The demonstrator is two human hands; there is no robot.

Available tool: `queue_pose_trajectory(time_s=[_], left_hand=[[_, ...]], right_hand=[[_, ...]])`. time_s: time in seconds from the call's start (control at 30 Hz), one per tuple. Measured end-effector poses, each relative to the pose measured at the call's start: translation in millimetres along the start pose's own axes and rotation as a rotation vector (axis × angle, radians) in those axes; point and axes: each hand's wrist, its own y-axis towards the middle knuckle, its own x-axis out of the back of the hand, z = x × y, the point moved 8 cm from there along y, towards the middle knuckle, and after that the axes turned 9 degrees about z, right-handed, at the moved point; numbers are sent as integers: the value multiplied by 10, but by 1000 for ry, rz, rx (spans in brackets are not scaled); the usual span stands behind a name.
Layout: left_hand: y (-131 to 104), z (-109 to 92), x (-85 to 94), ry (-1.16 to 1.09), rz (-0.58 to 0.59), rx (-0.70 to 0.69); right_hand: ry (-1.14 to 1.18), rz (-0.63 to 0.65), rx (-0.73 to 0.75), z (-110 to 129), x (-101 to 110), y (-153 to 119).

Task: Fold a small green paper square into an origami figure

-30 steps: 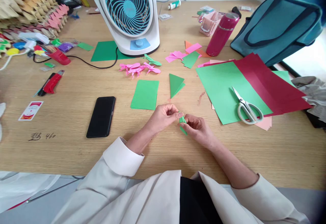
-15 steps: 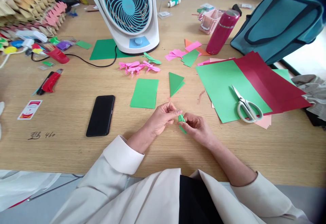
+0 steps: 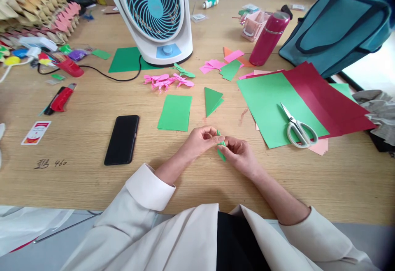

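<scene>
Near edge of bench (image 3: 185, 193), middle: left hand (image 3: 200, 142) and right hand (image 3: 239, 156) almost meet, each pinched nearly closed, fingertips on a small folded green paper (image 3: 221, 154) between them. Phone (image 3: 121, 140) lies flat toward the near left corner. Scissors (image 3: 300, 132), blades nearly together, rest on large green sheet (image 3: 274, 106) toward the right edge. Just beyond hands: green rectangular sheets (image 3: 175, 113), folded green triangle (image 3: 212, 100). Farther: pink folded pieces (image 3: 165, 82), then fan (image 3: 159, 20) toward far edge.
</scene>
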Motion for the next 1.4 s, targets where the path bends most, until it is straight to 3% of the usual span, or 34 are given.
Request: queue_pose_trajectory(time_s=[0.17, 0.4, 0.63, 0.83, 0.93, 1.1, 1.27, 1.4], left_hand=[[4, 7, 13, 87, -35, -59], [-40, -146, 78, 237, -126, -179], [-6, -28, -43, 115, -2, -136], [11, -8, -32, 20, -1, -185], [-49, -175, 0, 180, -67, -334], [-280, -507, -89, 674, -171, -635], [-457, -576, -289, 1032, -66, -861], [-443, -521, -309, 1086, 15, -824]], right_hand=[[18, -12, 26, -2, 11, 10], [77, 41, 37, 35, 12, 17], [134, -76, 83, 40, 101, 14], [170, -89, 79, 20, 126, 17], [199, -56, 100, 8, 92, 30], [263, -95, 174, 20, 107, 21], [141, -132, 354, 169, 158, -59], [2, -197, 435, 269, 204, -145]])
